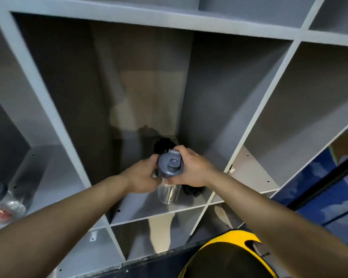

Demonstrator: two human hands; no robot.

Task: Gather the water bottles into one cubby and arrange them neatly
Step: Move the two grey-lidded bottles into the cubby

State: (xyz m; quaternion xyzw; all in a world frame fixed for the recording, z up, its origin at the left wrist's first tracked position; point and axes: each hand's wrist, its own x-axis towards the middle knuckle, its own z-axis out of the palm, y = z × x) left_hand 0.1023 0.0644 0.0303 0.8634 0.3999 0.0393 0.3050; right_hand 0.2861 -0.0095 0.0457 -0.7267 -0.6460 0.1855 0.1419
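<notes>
Both hands meet inside the middle cubby (149,109) of a grey shelf unit, closed on one clear bottle (167,192) from either side. The left hand (142,175) wraps the bottle's left flank just under its grey-blue lid (170,165), fingers curled round the neck; the right hand (191,169) grips the opposite flank, its fingertips reaching up along the lid's far edge. Between the two palms the bottle stands about upright, its see-through body dropping below the hands to the cubby floor — whether the base actually touches the floor cannot be told.

Just beyond the hands, deeper in the same cubby, a black bottle top (163,146) shows, partly hidden by the lid. Under the right hand, close beside the clear bottle, lies something dark and crumpled (192,190); its kind is unclear.

Far off to the left of the left forearm, in the neighbouring cubby, another clear bottle with red lettering (3,203) rests at the frame's edge — well apart from the held one. Below the right forearm a yellow-and-black object (225,257) fills the lower edge.
</notes>
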